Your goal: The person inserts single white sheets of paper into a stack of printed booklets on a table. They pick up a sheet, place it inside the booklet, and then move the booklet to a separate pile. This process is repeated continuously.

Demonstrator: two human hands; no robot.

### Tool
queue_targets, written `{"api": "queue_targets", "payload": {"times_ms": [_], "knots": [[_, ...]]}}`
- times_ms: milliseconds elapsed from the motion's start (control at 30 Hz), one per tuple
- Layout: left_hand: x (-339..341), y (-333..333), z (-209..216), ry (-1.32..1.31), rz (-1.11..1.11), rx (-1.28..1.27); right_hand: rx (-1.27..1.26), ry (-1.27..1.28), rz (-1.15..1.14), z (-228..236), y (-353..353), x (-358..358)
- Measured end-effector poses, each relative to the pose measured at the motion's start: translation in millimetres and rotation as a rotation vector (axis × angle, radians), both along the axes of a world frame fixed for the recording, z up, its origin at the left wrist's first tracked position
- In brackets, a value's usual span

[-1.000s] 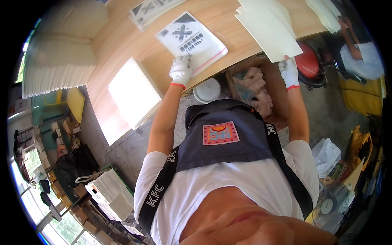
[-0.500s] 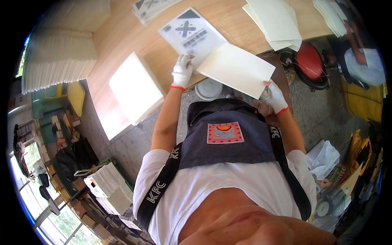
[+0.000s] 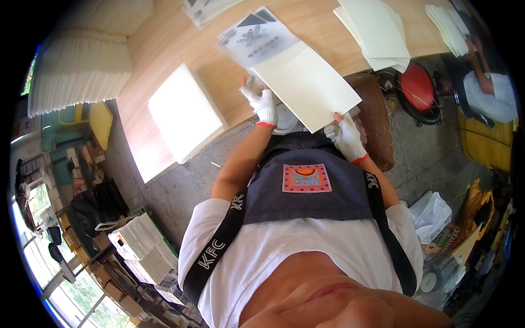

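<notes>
My right hand (image 3: pixel 345 136), in a white glove with bare fingertips, grips the near right corner of a cream paper pad (image 3: pixel 309 87), thumb on top. The pad slants over the table edge. Its far end overlaps a clear plastic sleeve (image 3: pixel 254 41) printed with a dark crossed pencil-and-ruler design; I cannot tell how far inside it the pad is. My left hand (image 3: pixel 260 104), gloved likewise, is beside the pad's left edge with its fingers apart, holding nothing. One fingertip is close to that edge; whether it touches is unclear.
On the wooden table (image 3: pixel 175 49) lie a white paper stack (image 3: pixel 186 115), tall paper piles (image 3: pixel 79 71), more printed sleeves (image 3: pixel 210 11) and cream pads (image 3: pixel 374 33). A red stool (image 3: pixel 416 87) stands right. Beyond it, another person's arms (image 3: pixel 478 63) show beside more pads.
The pad has shifted left and away from me, further over the sleeve. My left hand has let go of the sleeve and moved right and nearer. My right hand has moved left with the pad.
</notes>
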State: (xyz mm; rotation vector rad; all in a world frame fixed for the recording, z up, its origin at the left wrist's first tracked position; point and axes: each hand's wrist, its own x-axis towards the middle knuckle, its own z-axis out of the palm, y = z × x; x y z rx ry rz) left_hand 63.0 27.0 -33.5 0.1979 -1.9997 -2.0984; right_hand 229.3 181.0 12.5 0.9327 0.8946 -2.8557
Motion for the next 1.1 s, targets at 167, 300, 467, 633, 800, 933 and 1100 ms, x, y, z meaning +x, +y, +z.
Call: {"api": "queue_targets", "payload": {"times_ms": [167, 300, 467, 633, 800, 933, 1100], "knots": [[-5.4, 27.7, -33.6, -0.149, -0.22, 0.545, 0.057, -0.018, -0.027, 19.3, -2.9, -1.2], [7.7, 25.3, -20.3, -0.549, -0.384, 0.863, 0.081, -0.013, 0.051, 17.8, 1.7, 4.3], [35.6, 4.1, -53.1, -0.624, -0.395, 0.83, 0.09, -0.037, 0.146, 3.4, -4.1, -0.7], [66.6, -13.4, -40.3, -0.715, -0.529, 0.495, 0.075, -0.088, 0.075, -36.6, -33.4, -38.0], [58.3, -29.5, -104.6, -0.782, -0.461, 0.465, -0.266, -0.012, -0.014, -68.7, -59.2, -98.9], [57.3, -45.4, -42.7, -0.859, -0.516, 0.413, 0.194, -0.057, 0.366, -48.0, -45.3, -82.9], [56.2, -81.1, -24.2, -0.746, -0.411, 0.264, 1.288, 0.266, 0.766, -34.3, -53.8, -86.2]]}}
